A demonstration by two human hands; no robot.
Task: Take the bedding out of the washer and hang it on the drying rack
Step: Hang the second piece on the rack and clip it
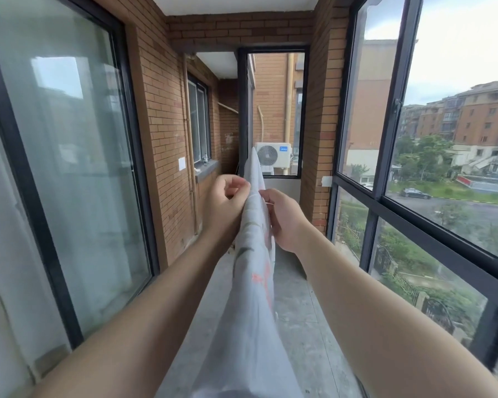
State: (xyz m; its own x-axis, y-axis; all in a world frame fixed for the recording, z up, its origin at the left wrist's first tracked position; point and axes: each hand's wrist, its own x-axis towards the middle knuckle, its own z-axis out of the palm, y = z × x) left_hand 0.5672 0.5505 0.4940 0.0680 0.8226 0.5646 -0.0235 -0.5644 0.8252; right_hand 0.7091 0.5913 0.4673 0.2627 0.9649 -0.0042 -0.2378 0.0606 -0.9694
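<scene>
A pale grey sheet of bedding [252, 297] with faint red and dark markings stretches in a narrow ridge from the bottom of the view up to a point near the far window. My left hand [226, 201] pinches its top edge from the left side, fingers curled. From the right, my right hand [283, 218] grips the same edge just opposite. Both arms reach forward on either side of the cloth. Whatever the bedding hangs over is hidden under it. No washer is in view.
I stand in a narrow brick-walled balcony with a concrete floor [296, 311]. Dark-framed sliding glass doors [69, 168] line the left, large windows [431, 196] the right. An air-conditioner unit [273, 155] sits outside the far window.
</scene>
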